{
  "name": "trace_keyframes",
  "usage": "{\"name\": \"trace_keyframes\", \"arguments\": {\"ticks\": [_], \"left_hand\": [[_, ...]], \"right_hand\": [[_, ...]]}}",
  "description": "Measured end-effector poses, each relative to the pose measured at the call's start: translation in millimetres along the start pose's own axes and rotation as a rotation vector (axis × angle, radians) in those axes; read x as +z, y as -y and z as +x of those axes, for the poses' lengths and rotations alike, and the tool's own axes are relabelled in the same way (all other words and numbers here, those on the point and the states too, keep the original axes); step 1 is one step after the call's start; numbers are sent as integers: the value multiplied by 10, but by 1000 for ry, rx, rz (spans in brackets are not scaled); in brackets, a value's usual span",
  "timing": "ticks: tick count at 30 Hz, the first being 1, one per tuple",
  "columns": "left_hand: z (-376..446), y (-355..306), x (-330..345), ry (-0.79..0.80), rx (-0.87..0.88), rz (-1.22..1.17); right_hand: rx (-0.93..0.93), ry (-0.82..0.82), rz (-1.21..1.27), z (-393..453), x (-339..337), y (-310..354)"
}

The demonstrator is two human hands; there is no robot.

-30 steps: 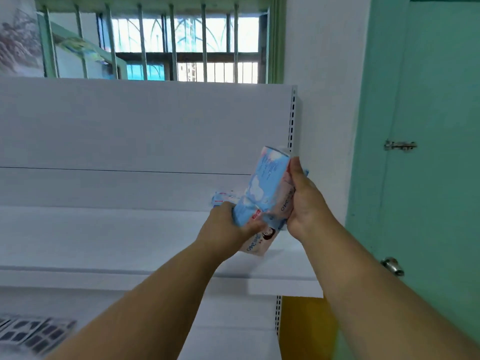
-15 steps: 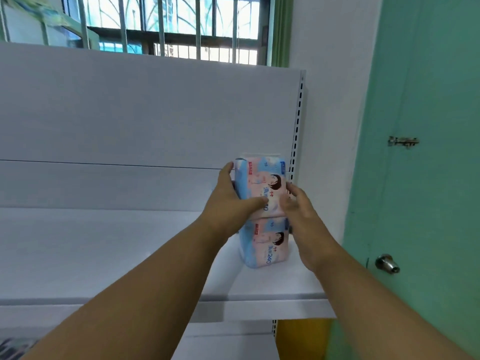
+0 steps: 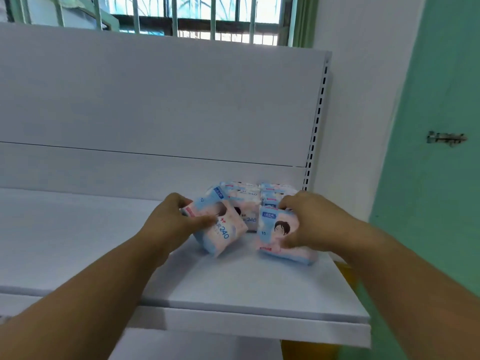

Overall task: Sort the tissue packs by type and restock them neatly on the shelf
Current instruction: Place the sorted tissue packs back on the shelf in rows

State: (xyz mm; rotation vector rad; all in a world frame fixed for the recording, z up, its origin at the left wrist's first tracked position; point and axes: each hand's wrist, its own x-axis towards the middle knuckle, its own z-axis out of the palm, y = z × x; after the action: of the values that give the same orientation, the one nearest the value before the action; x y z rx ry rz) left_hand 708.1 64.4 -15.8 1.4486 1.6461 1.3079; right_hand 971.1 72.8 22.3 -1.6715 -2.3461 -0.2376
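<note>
- white metal shelf is carrying everything here, with its bare stretch reaching away to the left and the packs gathering at its right end.
- left hand is curling its fingers and thumb round a pink-and-blue tissue pack, holding it tilted with one corner on the board, probably to turn it upright and face-out.
- rear tissue packs are sitting between and behind the two hands, against the back panel, seemingly starting a row of one type.
- right hand is clamping thumb and fingers on a second tissue pack, pressing it down near the shelf's right end, likely to square it beside the slotted upright.
- green door is standing just right of the shelf.
</note>
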Motion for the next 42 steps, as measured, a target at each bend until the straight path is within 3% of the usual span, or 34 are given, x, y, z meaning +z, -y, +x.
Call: {"name": "trace_keyframes", "arguments": {"ticks": [4,7,10,12,18,26,31,34,42], "left_hand": [[12,-120,-108,15,71,430],[-18,-119,-250,97,72,572],[-50,-20,-198,173,15,482],[-35,49,-32,144,20,457],[157,-78,396,67,57,642],[128,0,449,75,90,596],[38,-74,461,23,44,608],[-205,-122,439,-98,69,620],[-1430,-211,218,-299,292,598]], "right_hand": [[45,-83,188,4,237,-111],[162,-104,313,-93,373,-214],[181,-70,445,-143,418,-245],[191,-72,459,-157,400,-274],[265,-59,482,-90,367,-323],[384,-116,468,-33,500,-161],[397,-65,424,-36,426,-94],[427,-142,361,-191,374,8],[149,-325,364,-869,302,631]]}}
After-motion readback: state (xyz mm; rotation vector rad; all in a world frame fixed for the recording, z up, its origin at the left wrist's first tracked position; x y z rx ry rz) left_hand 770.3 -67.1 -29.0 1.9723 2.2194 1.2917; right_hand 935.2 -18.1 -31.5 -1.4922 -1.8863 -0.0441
